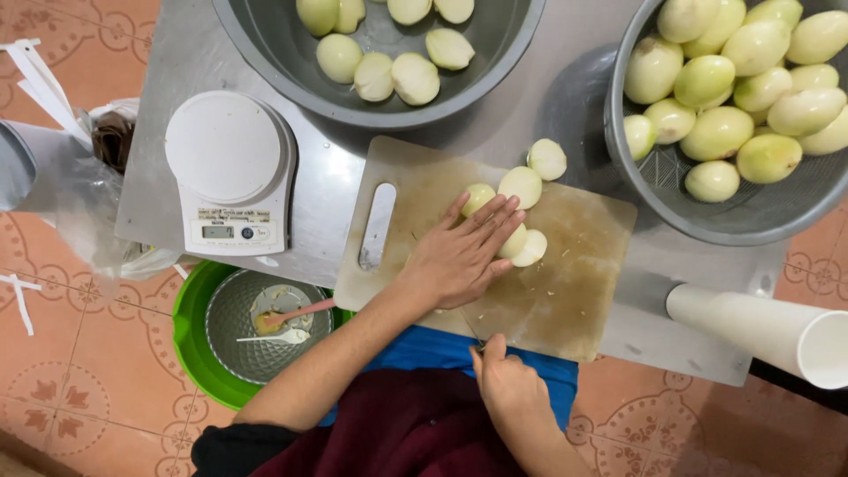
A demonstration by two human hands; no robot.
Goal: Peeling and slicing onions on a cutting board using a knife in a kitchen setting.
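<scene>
Two bowls (pixel 265 53) (pixel 618 132), one cutting board (pixel 565 291), one scale (pixel 231 172), two spoons (pixel 291 314) (pixel 278 336), two hands (pixel 459 256) (pixel 508 389).

A grey metal surface (pixel 168 132) carries a worn wooden cutting board (pixel 565 283); left of it sits a white digital scale (pixel 231 172), behind it a grey plastic basin (pixel 265 53), to its right a grey colander (pixel 760 221).

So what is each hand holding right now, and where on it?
The right hand grips a knife by its handle; the thin blade barely shows. The left hand presses flat on peeled onion pieces, gripping nothing.
</scene>
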